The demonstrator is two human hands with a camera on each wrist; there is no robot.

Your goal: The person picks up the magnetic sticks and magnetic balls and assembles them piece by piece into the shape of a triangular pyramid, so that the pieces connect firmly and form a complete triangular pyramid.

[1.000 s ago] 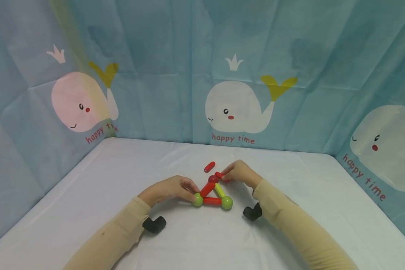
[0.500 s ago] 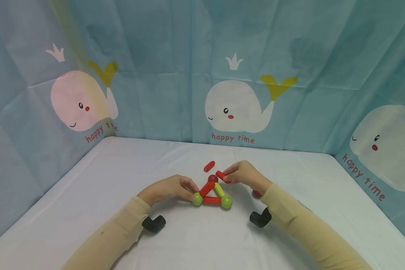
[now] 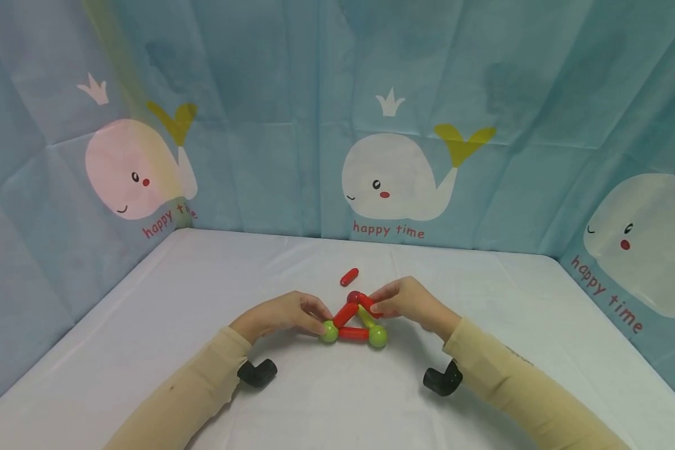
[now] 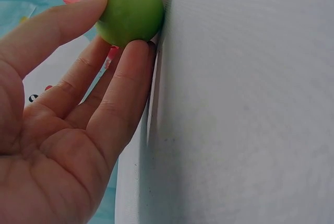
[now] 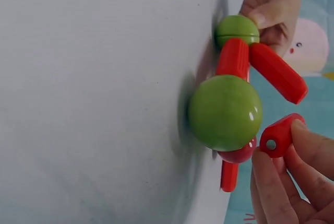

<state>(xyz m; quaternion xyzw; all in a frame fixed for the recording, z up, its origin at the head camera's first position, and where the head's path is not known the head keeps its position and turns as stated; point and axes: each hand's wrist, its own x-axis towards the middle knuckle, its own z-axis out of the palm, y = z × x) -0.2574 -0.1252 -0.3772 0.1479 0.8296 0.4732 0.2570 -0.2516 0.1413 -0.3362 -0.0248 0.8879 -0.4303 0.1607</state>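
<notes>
In the head view my left hand (image 3: 287, 315) pinches a green ball (image 4: 130, 12) between thumb and fingers. That ball is the left corner of a triangle of magnetic balls and rods. A second green ball (image 5: 224, 112) forms the right corner and a dark red ball (image 3: 354, 297) the far one. One red rod (image 3: 353, 334) joins the green balls; a yellow rod (image 3: 365, 316) runs behind the right one. Another red rod (image 5: 279, 72) slants up from the left ball. My right hand (image 3: 410, 304) pinches a separate red rod (image 5: 276, 138), its metal end showing, above the triangle.
A loose red rod (image 3: 349, 277) lies behind the triangle on the white table (image 3: 315, 400). A black elbow-shaped piece hangs at each wrist, left piece (image 3: 257, 374) and right piece (image 3: 443, 379). A blue whale-print curtain (image 3: 270, 175) rises behind the table.
My right hand has drawn its red rod away from beside the dark red ball, then lowered it nearer, over the yellow rod. A red ball glimpsed by the right wrist is now hidden. My left hand stays.
</notes>
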